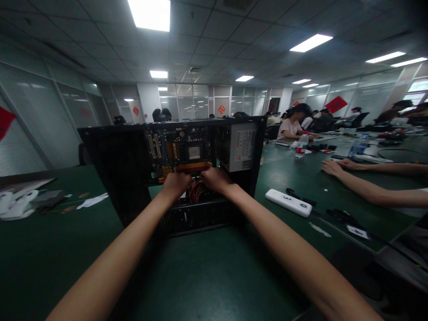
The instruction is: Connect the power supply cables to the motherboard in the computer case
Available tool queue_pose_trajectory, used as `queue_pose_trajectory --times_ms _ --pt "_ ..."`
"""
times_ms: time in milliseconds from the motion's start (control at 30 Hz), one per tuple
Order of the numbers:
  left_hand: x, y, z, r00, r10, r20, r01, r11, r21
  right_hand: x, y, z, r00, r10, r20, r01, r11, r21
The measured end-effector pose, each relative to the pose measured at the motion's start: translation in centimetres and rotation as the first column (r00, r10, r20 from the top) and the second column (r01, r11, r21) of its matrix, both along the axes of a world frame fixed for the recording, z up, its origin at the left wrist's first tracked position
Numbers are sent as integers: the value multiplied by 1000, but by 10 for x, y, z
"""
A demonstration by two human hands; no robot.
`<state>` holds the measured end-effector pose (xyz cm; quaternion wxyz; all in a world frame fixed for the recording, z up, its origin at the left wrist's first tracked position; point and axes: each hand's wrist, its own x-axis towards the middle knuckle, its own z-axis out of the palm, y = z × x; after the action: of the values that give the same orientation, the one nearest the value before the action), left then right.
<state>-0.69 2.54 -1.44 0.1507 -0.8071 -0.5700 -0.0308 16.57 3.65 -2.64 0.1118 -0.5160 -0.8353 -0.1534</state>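
Straight ahead, an open black computer case (120, 178) stands upright on a dark green table (207, 276), its open side facing the camera. Two bare forearms reach from the bottom of the view into the lower middle of the case.

The left hand (176, 183) and the right hand (216, 178) sit just beside each other, knuckles towards the camera. On both, the fingers are curled in and tucked out of sight, so each hand looks closed. A bundle of red and yellow cables (195, 191) shows in the gap between and just below them. Whether either hand actually has hold of the cables cannot be told.

Behind the hands, a motherboard (180, 149) with coloured slots lines the back wall of the case. A grey power supply (239, 147) with a printed label fills the upper right corner, just above the right hand.

To the right of the case, a long white device (289, 203) lies flat on the table. Further right, a co-worker's hand (332, 167) rests on the table, well apart from the case. A plastic bottle (302, 145) stands beyond it. Far left, white papers (20, 200) lie near the table edge.
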Motion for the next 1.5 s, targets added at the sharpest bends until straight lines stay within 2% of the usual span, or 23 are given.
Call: queue_pose_trajectory --times_ms 100,233,367,533,800,967,1300,1500 --pt "2 0 0 997 -25 -74 31 997 74 -2 3 1 1000 28 6 -28 999 26" --pt "3 2 0 994 -49 -96 59 993 106 -6 6 1 996 78 40 -80 996 30" --pt "5 4 0 993 -71 -90 80 991 109 -7 6 1 994 96 49 -97 995 4" --pt "8 4 1 996 -45 -82 52 995 90 -8 4 2 993 108 44 -109 994 10" --pt "-2 4 -6 998 31 45 -34 997 63 -3 7 -2 995 95 -18 -96 995 -21" --pt "-16 4 -13 987 16 159 -13 1000 -25 7 12 -9 963 240 -123 -248 967 -58" --pt "-7 8 -11 990 62 125 -60 998 -25 -3 14 -9 987 153 -47 -155 987 -43" --pt "-9 6 -11 991 50 126 -49 999 -7 0 13 -10 981 181 -69 -185 982 -49"
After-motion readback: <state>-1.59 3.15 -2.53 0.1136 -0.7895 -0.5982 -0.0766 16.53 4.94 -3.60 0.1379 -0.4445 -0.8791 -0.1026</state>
